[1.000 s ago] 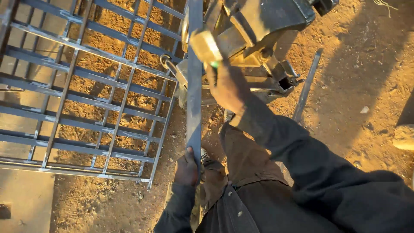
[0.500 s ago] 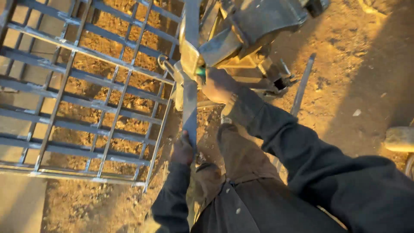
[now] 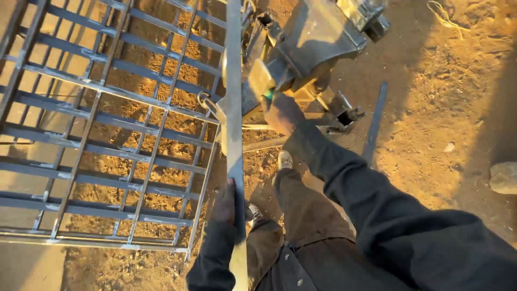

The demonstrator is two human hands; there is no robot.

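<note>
We keep the long flat metal bar (image 3: 233,108) running away from us into the cutting machine (image 3: 312,43), left hand (image 3: 226,205) closed around its near end to steady it, right hand (image 3: 283,113) gripping the machine's green-tipped handle (image 3: 262,81) beside the steel grille (image 3: 107,124).

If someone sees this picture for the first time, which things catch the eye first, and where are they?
First is the long flat steel bar running up the centre, gripped low by the left hand. Beside it, upper centre, the right hand rests at a heavy metal machine with a yellow-handled part. On the left, a welded steel grille lies on the reddish dirt ground.
</note>
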